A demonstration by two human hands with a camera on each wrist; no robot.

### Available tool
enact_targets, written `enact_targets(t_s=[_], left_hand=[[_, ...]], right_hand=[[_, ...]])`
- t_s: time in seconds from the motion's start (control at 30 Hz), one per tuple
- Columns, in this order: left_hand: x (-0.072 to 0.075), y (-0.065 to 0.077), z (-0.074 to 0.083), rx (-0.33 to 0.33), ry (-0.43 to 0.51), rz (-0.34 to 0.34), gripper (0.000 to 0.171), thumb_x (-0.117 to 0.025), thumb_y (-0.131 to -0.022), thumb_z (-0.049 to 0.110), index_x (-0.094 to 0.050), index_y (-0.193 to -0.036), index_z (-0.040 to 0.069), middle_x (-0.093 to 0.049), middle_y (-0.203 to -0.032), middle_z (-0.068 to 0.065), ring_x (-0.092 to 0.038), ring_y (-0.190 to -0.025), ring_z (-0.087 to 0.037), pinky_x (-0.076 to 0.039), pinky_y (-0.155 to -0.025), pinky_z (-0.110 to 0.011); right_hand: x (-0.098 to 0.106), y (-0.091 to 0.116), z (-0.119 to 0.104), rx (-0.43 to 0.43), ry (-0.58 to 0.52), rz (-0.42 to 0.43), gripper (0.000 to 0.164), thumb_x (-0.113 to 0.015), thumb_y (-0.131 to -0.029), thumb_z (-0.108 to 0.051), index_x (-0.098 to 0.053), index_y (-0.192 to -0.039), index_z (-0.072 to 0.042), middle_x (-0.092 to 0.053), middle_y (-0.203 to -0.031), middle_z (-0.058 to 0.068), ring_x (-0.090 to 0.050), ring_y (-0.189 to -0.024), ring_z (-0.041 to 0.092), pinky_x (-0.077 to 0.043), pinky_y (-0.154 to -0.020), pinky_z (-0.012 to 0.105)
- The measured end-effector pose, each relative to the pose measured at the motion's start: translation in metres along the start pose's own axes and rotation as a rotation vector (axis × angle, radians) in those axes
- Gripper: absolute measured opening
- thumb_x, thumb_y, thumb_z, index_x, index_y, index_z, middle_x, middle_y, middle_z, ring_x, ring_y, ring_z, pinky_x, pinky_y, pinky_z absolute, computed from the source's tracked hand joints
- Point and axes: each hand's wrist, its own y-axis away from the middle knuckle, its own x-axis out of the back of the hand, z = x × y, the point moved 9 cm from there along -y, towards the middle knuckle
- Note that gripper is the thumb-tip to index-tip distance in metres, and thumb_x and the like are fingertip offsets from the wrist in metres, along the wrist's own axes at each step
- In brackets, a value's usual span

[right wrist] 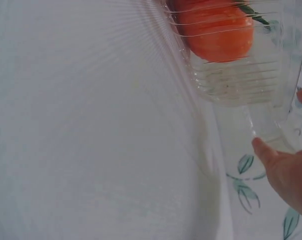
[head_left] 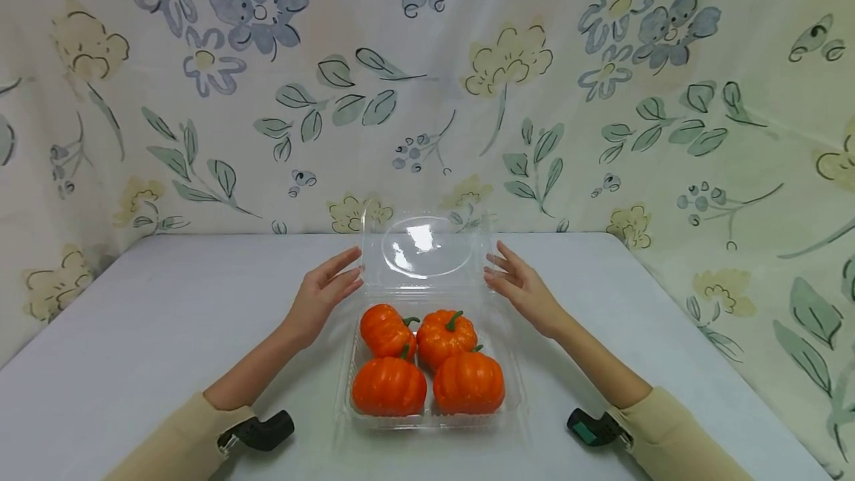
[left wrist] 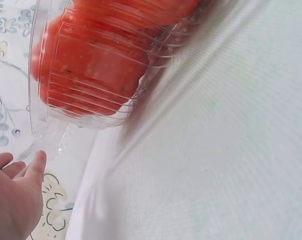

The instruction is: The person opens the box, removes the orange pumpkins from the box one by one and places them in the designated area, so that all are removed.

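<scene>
A transparent plastic clamshell box stands on the white table with its lid (head_left: 427,247) raised upright at the back. Inside the base (head_left: 427,421) sit several small orange pumpkins (head_left: 389,386) with green stems, two in front and two behind. My left hand (head_left: 323,299) is at the lid's left edge, fingers extended. At the right edge my right hand (head_left: 525,294) mirrors it, fingers spread and fairly straight. The fingertips lie at or against the lid's sides; firm contact cannot be made out. In the left wrist view, pumpkins (left wrist: 95,65) show through the ribbed wall.
The white-covered table (head_left: 200,303) extends on both sides of the box. A floral cloth (head_left: 427,95) hangs behind the table's far edge. Dark devices (head_left: 267,430) are strapped at both cuffs, near the tabletop.
</scene>
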Motion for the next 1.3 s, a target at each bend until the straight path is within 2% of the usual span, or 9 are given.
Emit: enact_targets(t_s=[0.1, 0.27, 0.4, 0.57, 0.87, 1.13, 1.3], left_hand=[[0.0, -0.001, -0.004, 0.026, 0.024, -0.015, 0.056, -0.046, -0.111, 0.017, -0.035, -0.16, -0.007, -0.032, -0.168, -0.025, -0.042, -0.149, -0.045, -0.046, -0.108, -0.038], [-0.001, -0.003, -0.008, 0.058, 0.085, -0.055, 0.056, -0.042, -0.112, 0.016, -0.029, -0.16, -0.01, -0.025, -0.17, -0.028, -0.036, -0.153, -0.047, -0.043, -0.11, -0.039], [-0.002, -0.005, -0.014, 0.089, 0.108, -0.077, 0.056, -0.039, -0.113, 0.013, -0.026, -0.161, -0.011, -0.021, -0.172, -0.027, -0.032, -0.154, -0.047, -0.045, -0.11, -0.032], [0.0, -0.008, -0.021, 0.114, 0.13, -0.081, 0.056, -0.04, -0.112, 0.009, -0.024, -0.162, -0.012, -0.019, -0.172, -0.028, -0.029, -0.156, -0.045, -0.049, -0.106, -0.021], [0.003, -0.007, -0.025, 0.114, 0.05, -0.1, 0.061, -0.047, -0.108, 0.005, -0.025, -0.162, -0.01, -0.021, -0.171, -0.026, -0.029, -0.157, -0.043, -0.036, -0.115, -0.04], [0.002, -0.006, -0.031, 0.115, 0.059, -0.121, 0.059, -0.045, -0.109, 0.005, -0.024, -0.162, -0.011, -0.02, -0.172, -0.028, -0.027, -0.157, -0.043, -0.037, -0.115, -0.037], [0.003, -0.005, -0.033, 0.13, 0.056, -0.123, 0.061, -0.047, -0.109, 0.009, -0.024, -0.162, -0.011, -0.021, -0.171, -0.027, -0.027, -0.157, -0.043, -0.036, -0.116, -0.041]], right_hand=[[-0.003, -0.002, 0.003, -0.018, -0.031, -0.033, 0.074, -0.051, -0.11, -0.015, -0.008, -0.167, 0.005, -0.028, -0.167, 0.031, -0.04, -0.15, 0.048, -0.043, -0.113, 0.046], [-0.006, -0.005, 0.01, -0.073, -0.101, -0.075, 0.069, -0.044, -0.112, -0.012, -0.006, -0.167, 0.005, -0.025, -0.168, 0.033, -0.036, -0.151, 0.049, -0.04, -0.115, 0.047], [-0.008, -0.008, 0.014, -0.105, -0.119, -0.095, 0.067, -0.043, -0.113, -0.011, -0.006, -0.167, 0.004, -0.024, -0.168, 0.033, -0.034, -0.153, 0.047, -0.037, -0.117, 0.049], [-0.01, -0.012, 0.016, -0.102, -0.118, -0.125, 0.069, -0.044, -0.112, -0.011, -0.005, -0.167, 0.004, -0.023, -0.168, 0.033, -0.032, -0.154, 0.047, -0.034, -0.119, 0.053], [-0.016, -0.013, 0.018, -0.102, -0.111, -0.173, 0.071, -0.044, -0.11, -0.009, -0.002, -0.164, 0.011, -0.021, -0.167, 0.036, -0.03, -0.153, 0.049, -0.034, -0.119, 0.053], [-0.016, -0.011, 0.021, -0.106, -0.127, -0.186, 0.07, -0.043, -0.11, -0.008, -0.002, -0.162, 0.015, -0.02, -0.165, 0.04, -0.029, -0.153, 0.053, -0.034, -0.12, 0.053], [-0.017, -0.01, 0.023, -0.117, -0.129, -0.189, 0.069, -0.043, -0.11, -0.009, -0.004, -0.161, 0.016, -0.023, -0.164, 0.041, -0.031, -0.152, 0.053, -0.036, -0.119, 0.052]])
